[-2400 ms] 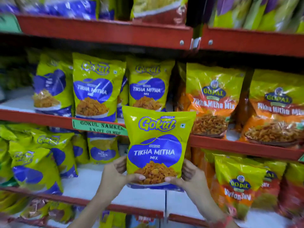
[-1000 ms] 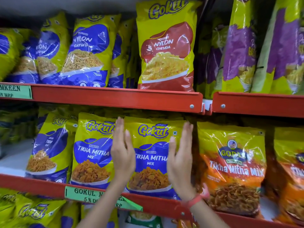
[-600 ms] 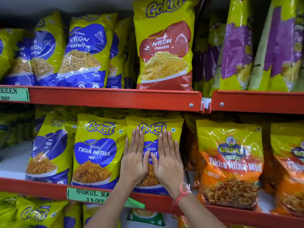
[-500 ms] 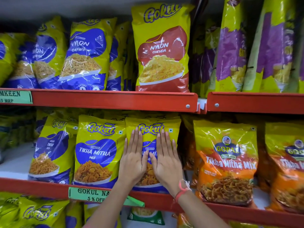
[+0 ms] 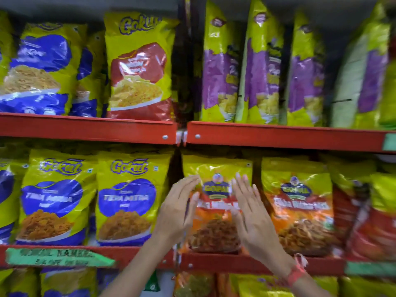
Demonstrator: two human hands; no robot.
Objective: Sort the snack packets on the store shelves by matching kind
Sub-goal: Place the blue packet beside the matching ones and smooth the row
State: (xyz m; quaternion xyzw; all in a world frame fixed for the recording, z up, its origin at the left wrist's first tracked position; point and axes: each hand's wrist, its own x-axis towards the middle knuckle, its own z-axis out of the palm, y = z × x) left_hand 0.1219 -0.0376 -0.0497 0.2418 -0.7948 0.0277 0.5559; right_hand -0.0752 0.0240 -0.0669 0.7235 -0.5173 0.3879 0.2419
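Two yellow-and-blue Gokul Tikha Mitha packets (image 5: 126, 200) stand upright side by side on the middle red shelf (image 5: 90, 252). To their right stands an orange-and-yellow Gopal Tikha Mitha Mix packet (image 5: 216, 232). My left hand (image 5: 177, 209) and my right hand (image 5: 250, 213) are raised in front of that Gopal packet, palms turned toward each other, fingers straight and apart. Neither hand holds anything. Whether they touch the packet is unclear because of blur.
A second Gopal packet (image 5: 300, 202) and red packets (image 5: 372, 224) stand further right. The upper shelf (image 5: 85, 127) carries blue Gokul packets (image 5: 36, 76), one red Nylon Chevda packet (image 5: 139, 67) and several purple packets (image 5: 263, 71). Green price tags (image 5: 55, 257) hang on the shelf edge.
Both hands have lifted off the blue Gokul packet, which stays upright on the shelf, and moved right in front of the orange Gopal packet. The view has also shifted right.
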